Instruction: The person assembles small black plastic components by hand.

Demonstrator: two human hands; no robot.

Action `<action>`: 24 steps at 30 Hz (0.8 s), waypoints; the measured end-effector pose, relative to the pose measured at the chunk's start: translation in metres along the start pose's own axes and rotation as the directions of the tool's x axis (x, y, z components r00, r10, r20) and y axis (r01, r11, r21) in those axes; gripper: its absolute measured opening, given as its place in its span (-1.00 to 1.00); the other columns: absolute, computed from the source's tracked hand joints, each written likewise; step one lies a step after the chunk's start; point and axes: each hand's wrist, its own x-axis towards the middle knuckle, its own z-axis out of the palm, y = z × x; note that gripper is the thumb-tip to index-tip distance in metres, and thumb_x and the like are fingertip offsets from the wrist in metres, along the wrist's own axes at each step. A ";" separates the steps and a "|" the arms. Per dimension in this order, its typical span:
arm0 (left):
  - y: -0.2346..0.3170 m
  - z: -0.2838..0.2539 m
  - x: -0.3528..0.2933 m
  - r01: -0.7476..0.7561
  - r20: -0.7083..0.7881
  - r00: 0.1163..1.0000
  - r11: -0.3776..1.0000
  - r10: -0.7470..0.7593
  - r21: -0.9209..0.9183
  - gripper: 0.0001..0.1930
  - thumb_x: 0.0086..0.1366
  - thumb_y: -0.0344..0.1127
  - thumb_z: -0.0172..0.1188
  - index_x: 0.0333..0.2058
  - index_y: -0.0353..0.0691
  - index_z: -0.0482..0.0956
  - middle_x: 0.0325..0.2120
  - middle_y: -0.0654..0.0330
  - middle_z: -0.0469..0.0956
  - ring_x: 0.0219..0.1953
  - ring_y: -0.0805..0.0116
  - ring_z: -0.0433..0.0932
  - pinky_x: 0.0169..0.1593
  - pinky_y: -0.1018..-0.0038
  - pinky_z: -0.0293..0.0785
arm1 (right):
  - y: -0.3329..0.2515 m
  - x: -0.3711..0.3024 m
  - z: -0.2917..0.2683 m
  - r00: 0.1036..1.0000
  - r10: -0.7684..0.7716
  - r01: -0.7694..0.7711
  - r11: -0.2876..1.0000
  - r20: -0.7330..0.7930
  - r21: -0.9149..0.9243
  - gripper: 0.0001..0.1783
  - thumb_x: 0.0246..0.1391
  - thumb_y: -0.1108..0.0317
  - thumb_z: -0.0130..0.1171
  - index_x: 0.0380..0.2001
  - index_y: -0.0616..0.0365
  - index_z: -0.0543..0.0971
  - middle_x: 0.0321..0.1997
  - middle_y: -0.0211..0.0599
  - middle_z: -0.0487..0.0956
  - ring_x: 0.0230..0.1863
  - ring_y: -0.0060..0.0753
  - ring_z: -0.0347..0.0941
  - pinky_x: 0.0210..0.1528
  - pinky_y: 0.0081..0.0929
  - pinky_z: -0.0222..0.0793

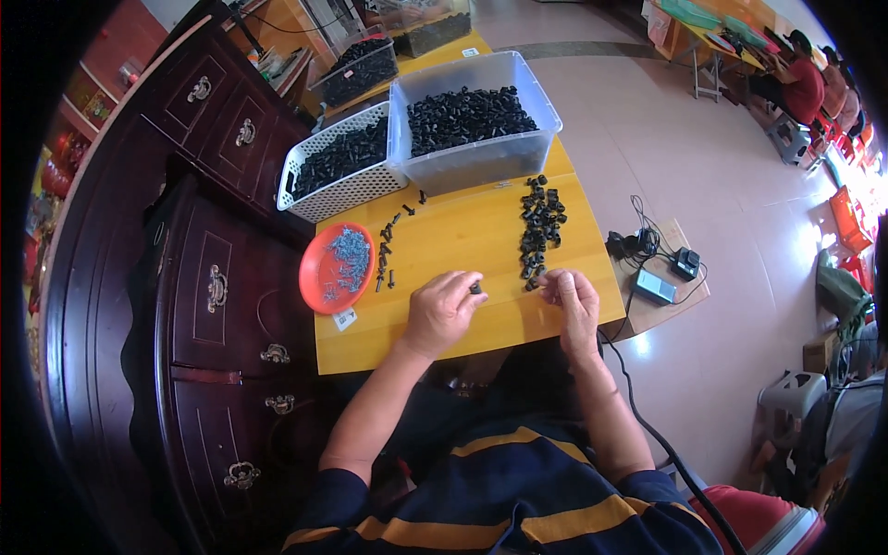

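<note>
Over the front of the yellow table [462, 245], my left hand [438, 314] pinches a small black plastic part [475, 289] between thumb and fingertips. My right hand [573, 303] is closed, its fingertips together at the near end of a strip of loose black parts [540, 227]. Whatever those fingertips may hold is too small to make out. Left of my left hand lies a line of black pieces with stems [385, 248]. Beside them, a red plate [314, 268] carries many small silvery screws [350, 257].
A clear plastic bin [481, 165] and a white perforated basket [347, 190], both full of black parts, stand at the table's far side. A dark wooden cabinet [199, 277] rises at the left. Right of the table, a low box [661, 310] bears cables and small devices. People sit farther off.
</note>
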 end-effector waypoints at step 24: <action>-0.136 -0.181 0.126 0.255 -0.115 0.966 0.784 -0.232 0.565 -0.38 0.25 -0.46 0.14 0.29 -0.34 0.24 -0.11 -0.27 0.62 -0.04 -0.16 0.63 0.11 0.04 0.51 | 0.006 0.013 0.005 0.929 -0.295 0.307 0.273 0.224 -0.912 -0.82 0.12 0.33 0.28 -0.18 0.02 0.62 -0.24 -0.18 0.57 -0.16 0.00 0.57 -0.14 -0.14 0.51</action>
